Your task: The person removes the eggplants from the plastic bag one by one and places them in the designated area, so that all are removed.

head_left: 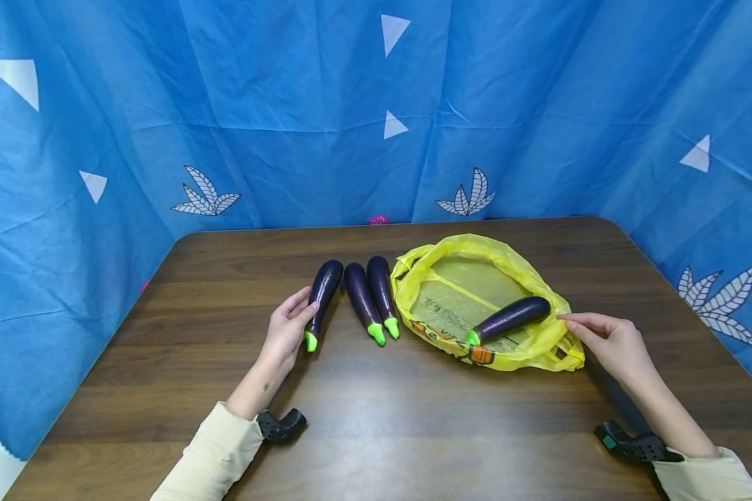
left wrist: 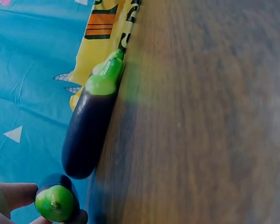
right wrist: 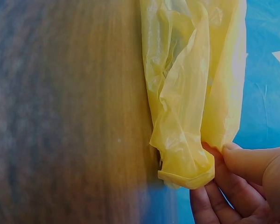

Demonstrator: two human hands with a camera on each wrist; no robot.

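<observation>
My left hand grips a dark purple eggplant with a bright green stem, left of the others. In the left wrist view its green end faces the camera between thumb and fingers. Two more eggplants lie side by side on the table: one nearer eggplant and another eggplant against the bag's left side. A yellow plastic bag lies spread wide at its mouth, with one eggplant inside. At the bag's right edge, my right hand pinches the yellow plastic between thumb and fingers.
The brown wooden table reaches back to a blue patterned curtain, which also hangs along both sides. Each wrist wears a black camera mount, the left mount and the right mount.
</observation>
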